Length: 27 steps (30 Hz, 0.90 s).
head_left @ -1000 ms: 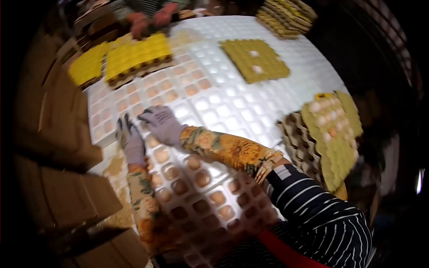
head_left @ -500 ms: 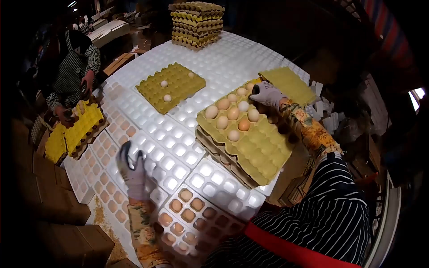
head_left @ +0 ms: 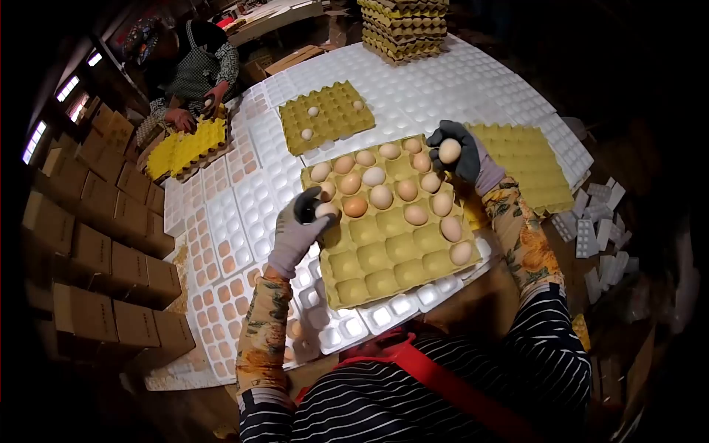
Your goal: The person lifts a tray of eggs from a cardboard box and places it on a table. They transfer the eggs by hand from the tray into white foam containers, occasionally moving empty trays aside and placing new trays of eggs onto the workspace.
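A yellow-green egg tray (head_left: 380,260) lies in front of me, its far rows and right side holding several brown and pale eggs. At its left edge, my gloved left hand (head_left: 297,230) is closed round a pale egg (head_left: 326,211). My gloved right hand (head_left: 467,156) grips another egg (head_left: 449,150) above the tray's far right corner. Its fingers are wrapped about the egg, with the palm partly turned toward me. Near-side cups of the tray show no eggs.
White foam egg trays (head_left: 258,221) cover the table, some on the left filled. A second pulp tray (head_left: 325,118) carries 3 eggs; another (head_left: 521,159) lies right. Stacked pulp trays (head_left: 405,33) stand behind. Cardboard boxes (head_left: 103,244) line the left. A co-worker (head_left: 196,81) handles yellow trays (head_left: 188,151).
My left hand has gone from open over the foam trays to holding an egg at the pulp tray. My right hand has lifted and turned, showing an egg. The view has shifted.
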Motion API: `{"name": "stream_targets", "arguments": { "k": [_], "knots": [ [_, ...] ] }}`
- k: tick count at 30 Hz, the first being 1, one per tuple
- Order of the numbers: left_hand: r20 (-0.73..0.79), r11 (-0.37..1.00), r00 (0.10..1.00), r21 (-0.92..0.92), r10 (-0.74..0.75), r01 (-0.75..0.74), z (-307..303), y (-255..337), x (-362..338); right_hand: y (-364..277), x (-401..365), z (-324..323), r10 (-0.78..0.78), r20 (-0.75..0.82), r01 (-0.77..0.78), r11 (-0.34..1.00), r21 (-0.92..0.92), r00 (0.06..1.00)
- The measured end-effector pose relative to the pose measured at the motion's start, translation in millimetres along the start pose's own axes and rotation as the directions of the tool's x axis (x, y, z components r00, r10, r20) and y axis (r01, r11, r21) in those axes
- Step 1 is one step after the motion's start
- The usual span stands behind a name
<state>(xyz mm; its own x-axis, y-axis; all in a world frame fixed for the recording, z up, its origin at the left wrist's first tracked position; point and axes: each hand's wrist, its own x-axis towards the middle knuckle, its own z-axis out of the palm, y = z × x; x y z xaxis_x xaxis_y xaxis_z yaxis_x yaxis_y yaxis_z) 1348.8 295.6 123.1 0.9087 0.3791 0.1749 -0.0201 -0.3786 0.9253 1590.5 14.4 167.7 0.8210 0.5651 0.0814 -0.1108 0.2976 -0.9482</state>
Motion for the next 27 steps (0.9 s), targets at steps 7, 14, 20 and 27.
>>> {"name": "stream_targets", "arguments": {
  "k": [7,14,20,27],
  "knots": [
    [-0.093,0.247,0.923,-0.969,-0.374,0.003,4,21,-27,-14,-35,35,0.294,0.562,0.591,-0.011,-0.807,0.773],
    [0.105,0.556,0.991,0.83,-0.084,-0.041,83,111,-53,-31,-56,8,0.152,0.432,-0.049,0.969,-0.242,0.889],
    [-0.052,0.751,0.994,0.66,0.097,-0.039,68,72,-29,-26,-67,72,0.174,0.587,0.609,-0.117,-0.785,0.791],
    [-0.082,0.859,0.991,0.509,0.101,-0.045,50,78,-35,-13,-39,59,0.206,0.52,0.519,0.066,-0.852,0.829]
  ]
}}
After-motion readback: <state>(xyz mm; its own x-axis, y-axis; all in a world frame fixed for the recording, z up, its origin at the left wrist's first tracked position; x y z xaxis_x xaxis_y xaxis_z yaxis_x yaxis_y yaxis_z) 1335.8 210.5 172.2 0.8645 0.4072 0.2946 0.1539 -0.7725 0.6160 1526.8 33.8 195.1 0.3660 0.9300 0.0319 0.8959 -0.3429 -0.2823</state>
